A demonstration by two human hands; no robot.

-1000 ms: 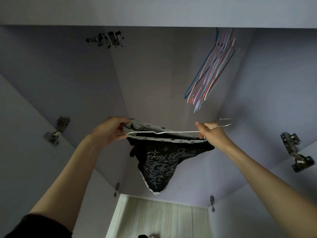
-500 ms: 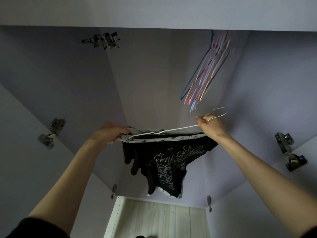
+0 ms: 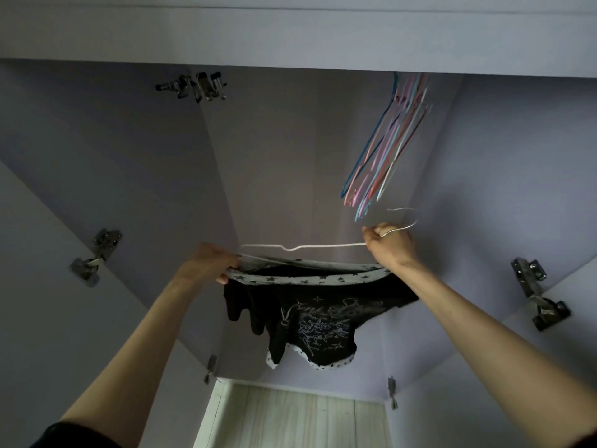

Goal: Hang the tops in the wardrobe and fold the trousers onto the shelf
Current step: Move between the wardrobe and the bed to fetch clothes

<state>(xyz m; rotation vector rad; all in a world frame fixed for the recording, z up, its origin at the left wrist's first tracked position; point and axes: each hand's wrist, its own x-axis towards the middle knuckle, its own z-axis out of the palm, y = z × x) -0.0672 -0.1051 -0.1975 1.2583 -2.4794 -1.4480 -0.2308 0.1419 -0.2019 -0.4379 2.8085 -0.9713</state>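
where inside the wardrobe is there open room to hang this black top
Free: the stretch between the left-wall hinge and the coloured hangers. Crowded: the upper right, where those hangers bunch just above the white hanger your right hand holds.

The black top (image 3: pixel 310 318) hangs in front of me, inside the open wardrobe (image 3: pixel 290 163). It is a dark tee with pale scribbled lettering and small stars printed across its front, and a white band dotted with black stars runs along its stretched upper edge and again along its lower hem. That upper band is pulled out nearly level, and the cloth below sags in loose folds toward the pale floor. A thin white wire hanger (image 3: pixel 323 247) lies almost flat just above the band, its far arm raised clear of the cloth, its hook curling up at the right end.
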